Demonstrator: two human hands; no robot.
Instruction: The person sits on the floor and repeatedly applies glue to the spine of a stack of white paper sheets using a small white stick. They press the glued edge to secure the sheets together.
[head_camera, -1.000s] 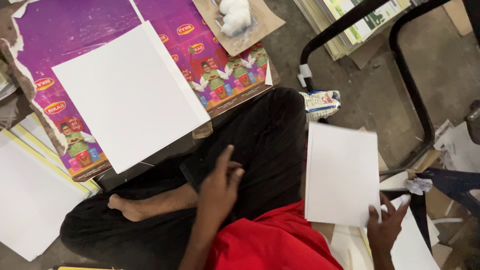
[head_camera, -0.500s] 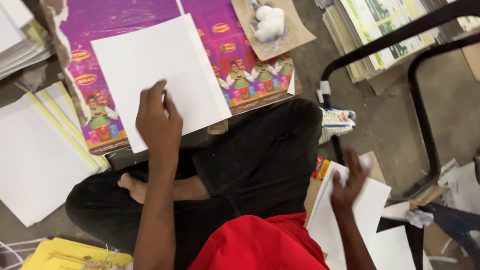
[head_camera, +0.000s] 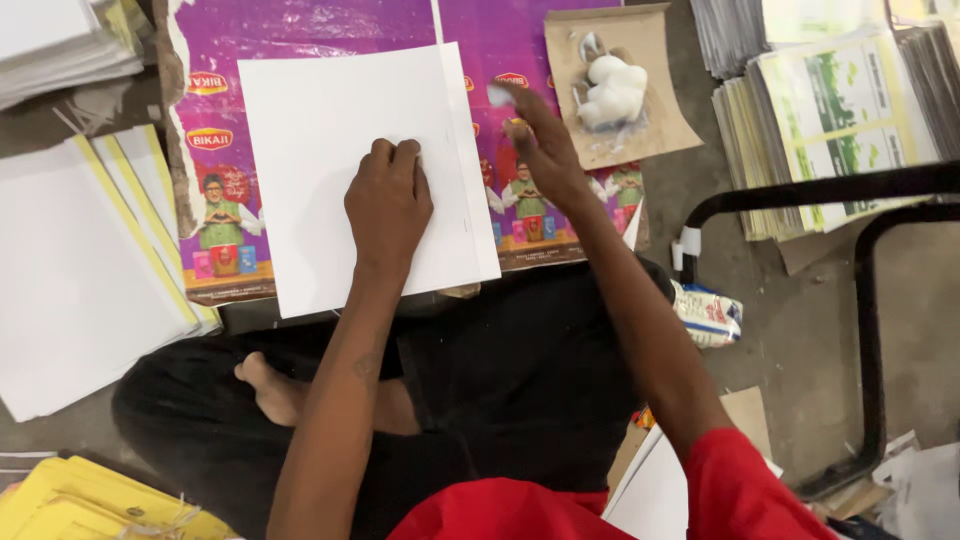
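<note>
The left hand (head_camera: 388, 205) presses flat, fingers curled, on a white sheet of paper (head_camera: 350, 170) lying on a purple printed wrapper (head_camera: 300, 25) on the floor. The right hand (head_camera: 535, 140) hovers open just past the sheet's right edge, a dab of white paste on one fingertip. Beyond it, a lump of white paste (head_camera: 612, 90) sits on a brown piece of cardboard (head_camera: 655, 130).

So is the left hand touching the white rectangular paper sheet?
Touching: the head view shows the left hand pressed flat on the white rectangular paper sheet.
</note>
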